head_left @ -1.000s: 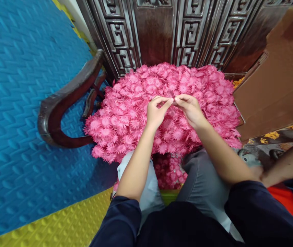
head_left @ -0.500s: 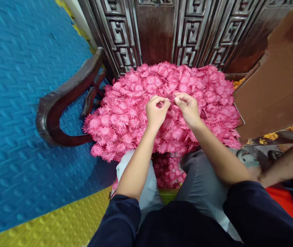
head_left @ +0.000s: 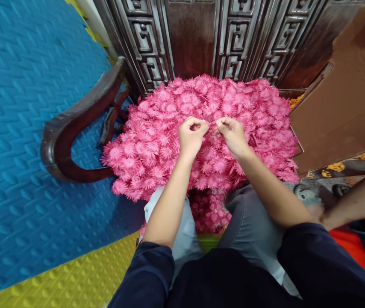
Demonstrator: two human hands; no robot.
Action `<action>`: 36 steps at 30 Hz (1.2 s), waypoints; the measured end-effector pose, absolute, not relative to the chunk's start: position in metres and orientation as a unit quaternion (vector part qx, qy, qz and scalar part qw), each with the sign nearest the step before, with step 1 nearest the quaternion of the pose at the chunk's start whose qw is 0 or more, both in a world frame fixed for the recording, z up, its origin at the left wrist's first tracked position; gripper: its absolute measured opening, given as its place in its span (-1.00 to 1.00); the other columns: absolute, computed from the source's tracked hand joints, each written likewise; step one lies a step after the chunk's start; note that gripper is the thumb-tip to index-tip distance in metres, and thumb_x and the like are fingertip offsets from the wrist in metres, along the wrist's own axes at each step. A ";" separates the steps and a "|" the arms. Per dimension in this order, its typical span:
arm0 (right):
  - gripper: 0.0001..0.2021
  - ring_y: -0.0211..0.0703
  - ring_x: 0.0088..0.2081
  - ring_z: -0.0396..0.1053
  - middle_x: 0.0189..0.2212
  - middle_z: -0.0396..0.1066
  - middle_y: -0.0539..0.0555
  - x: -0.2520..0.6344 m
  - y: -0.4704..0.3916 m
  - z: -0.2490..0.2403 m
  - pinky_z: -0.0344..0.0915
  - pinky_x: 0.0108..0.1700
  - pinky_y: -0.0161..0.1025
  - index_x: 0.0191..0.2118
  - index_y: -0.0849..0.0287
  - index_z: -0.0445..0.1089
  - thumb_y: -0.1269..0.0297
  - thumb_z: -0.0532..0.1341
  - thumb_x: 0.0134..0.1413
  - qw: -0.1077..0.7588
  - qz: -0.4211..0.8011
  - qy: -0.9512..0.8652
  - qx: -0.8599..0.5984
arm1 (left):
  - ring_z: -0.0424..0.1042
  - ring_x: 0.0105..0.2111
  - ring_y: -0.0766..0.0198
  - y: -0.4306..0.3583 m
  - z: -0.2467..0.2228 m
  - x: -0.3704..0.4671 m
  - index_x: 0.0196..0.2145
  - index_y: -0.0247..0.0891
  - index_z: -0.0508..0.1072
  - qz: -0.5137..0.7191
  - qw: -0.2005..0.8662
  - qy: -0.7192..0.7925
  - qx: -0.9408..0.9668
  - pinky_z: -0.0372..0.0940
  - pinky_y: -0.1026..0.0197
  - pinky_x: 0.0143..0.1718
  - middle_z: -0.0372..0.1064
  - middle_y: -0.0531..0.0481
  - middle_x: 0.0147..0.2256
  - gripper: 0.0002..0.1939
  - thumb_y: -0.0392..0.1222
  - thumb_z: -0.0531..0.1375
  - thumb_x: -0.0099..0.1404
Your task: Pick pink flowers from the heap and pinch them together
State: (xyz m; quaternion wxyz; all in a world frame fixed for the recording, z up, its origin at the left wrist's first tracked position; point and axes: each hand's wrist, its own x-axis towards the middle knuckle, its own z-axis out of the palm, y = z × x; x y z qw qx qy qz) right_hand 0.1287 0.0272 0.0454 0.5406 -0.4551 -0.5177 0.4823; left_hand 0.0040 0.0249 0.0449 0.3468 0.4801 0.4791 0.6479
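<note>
A wide heap of pink artificial flower heads (head_left: 150, 145) lies in front of my knees. Over its middle, my left hand (head_left: 192, 134) is closed, thumb and forefinger pinched together. My right hand (head_left: 232, 134) makes a similar pinch just to the right, its fingertips a short gap from the left ones. Whatever the fingertips hold is too small to make out against the pink petals. More pink flowers (head_left: 208, 214) show lower down between my legs.
A dark wooden chair arm (head_left: 57, 145) curves at the left, over blue matting (head_left: 12, 179). Carved wooden panels (head_left: 192, 40) stand behind the heap. At the right are a brown cardboard box (head_left: 345, 102), orange flowers (head_left: 336, 167) and another person's leg (head_left: 358, 205).
Both hands stay pinched over the heap, with the gap between their fingertips slightly wider. The whole view has shifted a little.
</note>
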 end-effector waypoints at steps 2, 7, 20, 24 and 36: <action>-0.75 -0.32 -0.47 0.31 -0.51 0.31 -0.07 0.128 0.026 0.046 0.28 -0.27 -0.25 -0.49 0.12 0.29 0.11 0.33 -0.06 0.542 0.497 -0.515 -0.440 | 0.22 -0.54 0.44 0.024 0.047 0.005 -0.67 -0.25 0.39 0.645 0.354 0.482 0.476 0.16 0.32 -0.43 0.29 0.15 -0.59 -0.78 -0.50 0.24 -0.02; -0.75 -0.36 -0.49 0.22 -0.53 0.21 -0.10 0.127 0.024 0.048 0.35 -0.22 -0.26 -0.46 0.10 0.26 0.11 0.31 -0.06 0.555 0.521 -0.509 -0.402 | 0.22 -0.55 0.44 0.025 0.043 0.005 -0.64 -0.25 0.42 0.642 0.371 0.470 0.479 0.16 0.33 -0.43 0.32 0.15 -0.59 -0.82 -0.44 0.26 0.01; -0.82 -0.30 -0.39 0.31 -0.50 0.26 -0.08 0.126 0.028 0.043 0.34 -0.15 -0.25 -0.44 0.09 0.24 0.20 0.26 -0.01 0.591 0.483 -0.486 -0.426 | 0.46 -0.29 0.24 0.023 0.036 -0.001 -0.39 -0.18 0.58 0.568 0.197 0.467 0.648 0.32 0.17 -0.19 0.53 0.00 -0.33 -0.94 -0.26 0.34 0.10; -0.68 -0.27 -0.35 0.31 -0.47 0.26 -0.05 0.128 0.030 0.040 0.32 -0.11 -0.23 -0.42 0.08 0.23 -0.01 0.32 -0.07 0.594 0.446 -0.522 -0.420 | 0.45 -0.28 0.23 0.023 0.036 -0.002 -0.40 -0.17 0.58 0.564 0.189 0.472 0.651 0.29 0.15 -0.16 0.51 0.01 -0.34 -0.95 -0.20 0.35 0.12; -0.62 -0.24 -0.31 0.35 -0.42 0.30 -0.02 0.126 0.026 0.043 0.37 -0.10 -0.20 -0.42 0.08 0.25 -0.09 0.34 -0.10 0.608 0.439 -0.524 -0.404 | 0.35 -0.44 0.33 0.025 0.039 0.001 -0.49 -0.22 0.51 0.609 0.281 0.466 0.577 0.25 0.24 -0.33 0.45 0.05 -0.45 -0.92 -0.32 0.28 0.15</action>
